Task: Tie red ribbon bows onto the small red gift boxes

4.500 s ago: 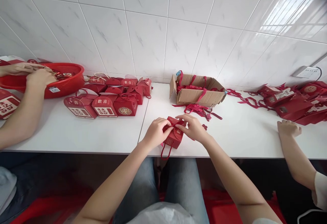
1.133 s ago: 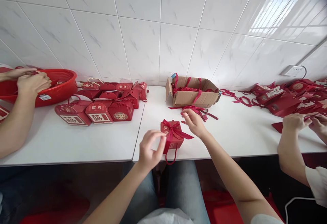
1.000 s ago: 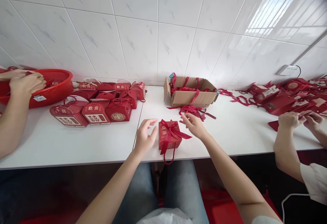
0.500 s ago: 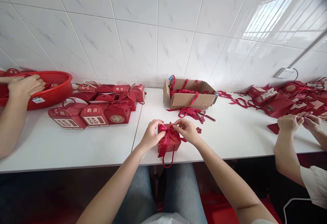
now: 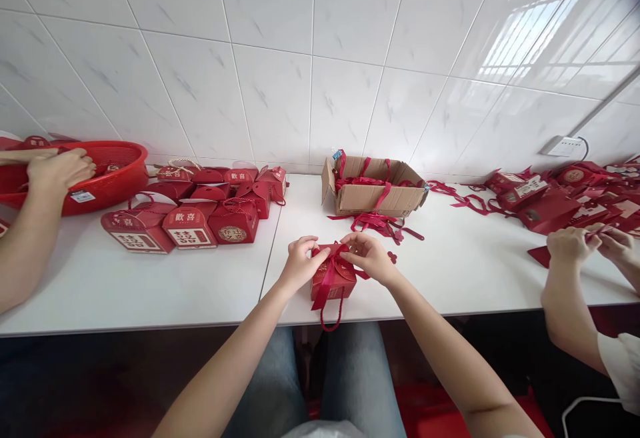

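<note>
A small red gift box (image 5: 334, 283) stands at the table's front edge, its twisted cord handle hanging over the edge. Dark red ribbon (image 5: 326, 286) is tied in a bow on top, with one tail down the front. My left hand (image 5: 304, 263) pinches the bow's left side between thumb and fingers. On the other side, my right hand (image 5: 369, 258) closes its fingertips on the ribbon close to the knot. Both hands rest against the box top, their fingertips a short way apart.
Behind the box is a cardboard box (image 5: 367, 198) of ribbons, with loose ribbons (image 5: 380, 225) before it. Finished-looking red boxes (image 5: 190, 225) stand left. A person's hand reaches into a red basket (image 5: 107, 191) far left; another person's hands work beside piled red boxes (image 5: 550, 208) at right.
My left thumb has moved in toward the knot, and the bow's left loop looks smaller. The whole view has shifted slightly. The box stays in place.
</note>
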Motion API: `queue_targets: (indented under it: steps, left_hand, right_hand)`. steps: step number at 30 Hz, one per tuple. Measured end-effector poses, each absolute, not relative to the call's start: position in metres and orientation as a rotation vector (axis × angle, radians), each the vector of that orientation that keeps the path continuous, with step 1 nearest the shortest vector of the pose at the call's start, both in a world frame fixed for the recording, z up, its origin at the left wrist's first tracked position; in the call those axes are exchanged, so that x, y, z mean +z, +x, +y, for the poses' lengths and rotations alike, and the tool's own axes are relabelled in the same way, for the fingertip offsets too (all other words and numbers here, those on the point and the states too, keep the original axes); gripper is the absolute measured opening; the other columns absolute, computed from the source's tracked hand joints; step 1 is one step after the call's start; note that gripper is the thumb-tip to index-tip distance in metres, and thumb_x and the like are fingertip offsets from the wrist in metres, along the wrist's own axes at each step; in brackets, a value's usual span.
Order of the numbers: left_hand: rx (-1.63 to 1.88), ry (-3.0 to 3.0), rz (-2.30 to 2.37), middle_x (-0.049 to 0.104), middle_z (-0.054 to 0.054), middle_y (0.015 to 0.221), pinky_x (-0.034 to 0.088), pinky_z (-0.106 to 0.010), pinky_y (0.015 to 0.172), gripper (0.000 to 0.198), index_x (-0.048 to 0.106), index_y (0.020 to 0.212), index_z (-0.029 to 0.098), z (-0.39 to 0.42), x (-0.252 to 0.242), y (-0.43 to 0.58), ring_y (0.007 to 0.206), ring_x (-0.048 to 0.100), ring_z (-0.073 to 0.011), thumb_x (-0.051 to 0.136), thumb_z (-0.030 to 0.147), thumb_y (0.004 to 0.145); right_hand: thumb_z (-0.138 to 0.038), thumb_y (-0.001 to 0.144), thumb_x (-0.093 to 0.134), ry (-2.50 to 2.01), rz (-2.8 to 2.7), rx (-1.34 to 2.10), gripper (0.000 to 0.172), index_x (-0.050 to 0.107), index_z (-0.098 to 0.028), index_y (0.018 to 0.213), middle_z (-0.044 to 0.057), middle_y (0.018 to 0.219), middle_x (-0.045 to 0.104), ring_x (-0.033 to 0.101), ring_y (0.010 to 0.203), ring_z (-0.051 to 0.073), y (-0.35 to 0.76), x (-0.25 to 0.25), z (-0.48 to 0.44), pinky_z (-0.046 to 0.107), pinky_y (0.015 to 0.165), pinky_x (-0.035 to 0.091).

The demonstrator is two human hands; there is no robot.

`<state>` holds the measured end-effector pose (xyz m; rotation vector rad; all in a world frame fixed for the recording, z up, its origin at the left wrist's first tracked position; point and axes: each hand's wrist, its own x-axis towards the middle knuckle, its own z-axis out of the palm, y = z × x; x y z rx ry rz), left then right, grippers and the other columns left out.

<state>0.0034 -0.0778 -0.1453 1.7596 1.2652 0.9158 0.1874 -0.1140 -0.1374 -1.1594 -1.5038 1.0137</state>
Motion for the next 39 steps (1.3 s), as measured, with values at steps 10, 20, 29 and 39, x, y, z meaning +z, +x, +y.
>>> queue_targets:
  steps: [10,20,29,39]
  left_hand:
    - [1.047,1.851,1.382,0.055,-0.004,0.122,0.029,-0.046,0.103,0.019,0.063,0.089,0.026,-0.083,-0.140,0.007,0.128,0.033,-0.0278,0.058,0.023,0.071]
    - [1.069,2.357,1.524,0.051,-0.005,0.131,0.029,-0.057,0.095,0.010,0.070,0.071,0.025,-0.098,-0.139,0.021,0.126,0.029,-0.0382,0.062,0.032,0.074]
    - [1.036,2.373,1.455,0.051,-0.006,0.132,0.026,-0.056,0.097,0.011,0.070,0.069,0.025,-0.097,-0.143,0.019,0.128,0.026,-0.0383,0.063,0.032,0.074]
    - [0.967,2.278,1.475,0.052,-0.004,0.132,0.030,-0.056,0.094,0.010,0.070,0.068,0.025,-0.095,-0.143,0.016,0.125,0.030,-0.0386,0.064,0.033,0.072]
  right_hand:
    - [-0.014,0.071,0.054,-1.205,-1.580,0.827,0.018,0.062,-0.018,0.086,0.004,0.087,0.064,0.059,0.077,0.015,0.180,-0.140,-0.114,0.026,0.063,0.047]
    - [-0.013,0.073,0.052,-1.227,-1.665,0.541,0.016,0.061,-0.020,0.084,0.003,0.084,0.065,0.059,0.075,0.015,0.178,-0.140,-0.116,0.025,0.060,0.048]
    - [-0.013,0.075,0.050,-1.207,-1.748,0.335,0.018,0.060,-0.022,0.087,0.003,0.080,0.062,0.057,0.072,0.016,0.184,-0.147,-0.118,0.030,0.062,0.049]
    - [-0.010,0.072,0.049,-1.197,-1.734,0.243,0.017,0.056,-0.022,0.084,0.002,0.075,0.058,0.057,0.069,0.016,0.185,-0.152,-0.119,0.030,0.061,0.049]
